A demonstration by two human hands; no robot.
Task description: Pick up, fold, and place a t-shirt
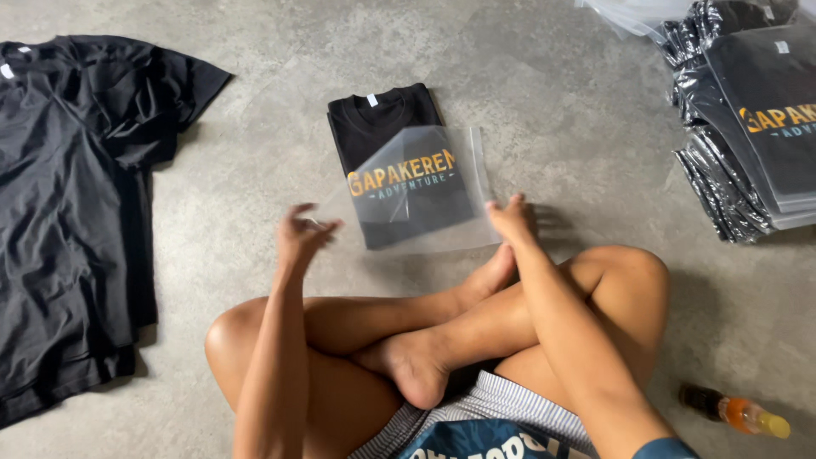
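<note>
A folded black t-shirt [379, 119] with an orange print lies on the grey floor in front of my crossed legs. A clear plastic bag [455, 183] covers its lower half. My right hand [512, 217] grips the bag's near right corner. My left hand [302, 231] pinches the bag's near left corner, fingers curled and a little blurred. The bag is lifted slightly at my end.
A pile of unfolded black t-shirts [68, 195] spreads over the floor at left. A stack of bagged black t-shirts [748, 127] stands at the upper right. A small bottle [735, 410] with orange liquid lies by my right knee [633, 272].
</note>
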